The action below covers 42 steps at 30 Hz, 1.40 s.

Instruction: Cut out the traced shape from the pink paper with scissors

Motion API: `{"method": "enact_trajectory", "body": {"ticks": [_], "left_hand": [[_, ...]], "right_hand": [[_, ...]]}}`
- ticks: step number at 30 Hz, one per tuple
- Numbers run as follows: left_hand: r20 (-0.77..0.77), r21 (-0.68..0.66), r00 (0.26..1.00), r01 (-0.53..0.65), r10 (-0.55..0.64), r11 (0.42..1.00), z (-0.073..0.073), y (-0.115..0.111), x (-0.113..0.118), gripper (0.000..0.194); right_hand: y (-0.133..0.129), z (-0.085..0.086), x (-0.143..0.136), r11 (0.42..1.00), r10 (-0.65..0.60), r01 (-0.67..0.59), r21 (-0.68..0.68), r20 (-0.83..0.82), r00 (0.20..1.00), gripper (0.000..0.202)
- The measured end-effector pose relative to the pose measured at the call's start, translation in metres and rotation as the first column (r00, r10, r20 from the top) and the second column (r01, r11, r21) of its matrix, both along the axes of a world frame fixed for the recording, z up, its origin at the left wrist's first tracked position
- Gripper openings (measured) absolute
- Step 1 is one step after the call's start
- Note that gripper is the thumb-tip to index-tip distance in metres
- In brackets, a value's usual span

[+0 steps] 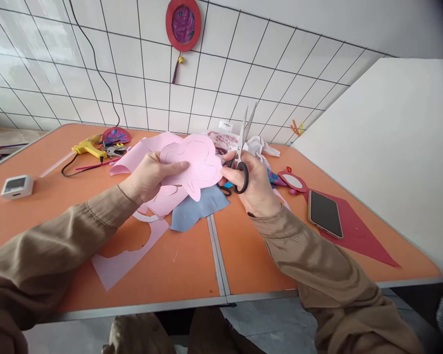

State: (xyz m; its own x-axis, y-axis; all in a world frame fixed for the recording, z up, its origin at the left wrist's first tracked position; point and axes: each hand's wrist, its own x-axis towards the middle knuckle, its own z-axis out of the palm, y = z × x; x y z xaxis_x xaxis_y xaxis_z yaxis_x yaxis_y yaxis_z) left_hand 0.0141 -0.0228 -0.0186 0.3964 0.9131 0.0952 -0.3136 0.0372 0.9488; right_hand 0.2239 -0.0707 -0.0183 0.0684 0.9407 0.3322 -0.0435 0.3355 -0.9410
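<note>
My left hand [153, 174] grips a pink felt cutout [199, 160] by its left side, thumb on top. The piece has a wavy outline, thin drawn lines and a pointed tab at its lower edge. In my right hand [260, 187] is a pair of scissors [239, 147] with black handles, blades pointing up and slightly parted. The fingertips of that hand touch the cutout's right edge. Beneath the cutout lie more pink sheets [166, 199] and a blue-grey piece of felt [199, 209]. Another black handle loop [225, 190] shows partly behind my right hand.
A yellow glue gun [88, 146] with a cord lies at the back left, near a small white device [17, 187]. A pink offcut [129, 255] is in front. To the right, a phone [325, 214] rests on red felt [365, 238], beside a red-rimmed oval [293, 181].
</note>
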Motion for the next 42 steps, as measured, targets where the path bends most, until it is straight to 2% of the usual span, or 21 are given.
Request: {"method": "enact_trajectory", "body": {"ticks": [4,9,14,18,22,26,29,33,38,42], "left_hand": [[-0.002,-0.017,0.999,-0.054,0.054,0.998,0.002,-0.004,0.001,0.021],[-0.016,0.021,0.993,-0.114,0.115,0.993,0.0,-0.01,-0.003,0.024],[-0.054,-0.085,0.98,-0.194,0.19,0.977,-0.022,-0.031,-0.007,0.024],[-0.097,-0.164,0.989,-0.127,0.112,0.978,-0.042,-0.055,-0.009,0.023],[-0.061,-0.252,0.998,-0.044,0.03,0.967,-0.048,-0.067,-0.012,0.024],[-0.005,-0.321,1.0,-0.029,0.029,0.947,-0.048,-0.067,-0.013,0.03],[-0.039,-0.318,0.997,-0.074,0.065,0.945,-0.051,-0.065,-0.015,0.03],[-0.062,-0.318,0.997,-0.061,0.043,0.946,-0.056,-0.065,-0.018,0.027],[-0.029,-0.311,0.999,0.026,-0.037,0.95,-0.058,-0.067,-0.02,0.027],[-0.023,-0.324,1.0,-0.024,0.018,0.946,-0.059,-0.068,-0.019,0.022]], "right_hand": [[-0.002,-0.005,0.005,0.999,0.042,-0.042,-0.003,-0.003,0.999,0.029],[-0.011,-0.024,0.005,0.992,0.122,-0.123,-0.039,-0.009,0.992,0.04],[-0.02,-0.037,-0.011,0.986,0.089,-0.094,-0.141,-0.04,0.995,0.037],[-0.022,-0.04,-0.021,0.979,0.008,-0.008,-0.202,-0.002,1.0,0.027],[-0.022,-0.042,-0.019,0.969,0.04,-0.025,-0.247,0.056,0.998,0.023],[-0.023,-0.041,-0.018,0.97,0.112,-0.082,-0.229,0.123,0.986,0.022],[-0.024,-0.039,-0.015,0.974,0.158,-0.127,-0.19,0.157,0.975,0.023],[-0.024,-0.04,-0.004,0.963,0.239,-0.213,-0.164,0.16,0.958,0.041],[-0.025,-0.051,0.008,0.929,0.365,-0.344,-0.139,0.185,0.912,0.05],[-0.028,-0.063,0.007,0.927,0.363,-0.345,-0.151,0.118,0.924,0.046]]}}
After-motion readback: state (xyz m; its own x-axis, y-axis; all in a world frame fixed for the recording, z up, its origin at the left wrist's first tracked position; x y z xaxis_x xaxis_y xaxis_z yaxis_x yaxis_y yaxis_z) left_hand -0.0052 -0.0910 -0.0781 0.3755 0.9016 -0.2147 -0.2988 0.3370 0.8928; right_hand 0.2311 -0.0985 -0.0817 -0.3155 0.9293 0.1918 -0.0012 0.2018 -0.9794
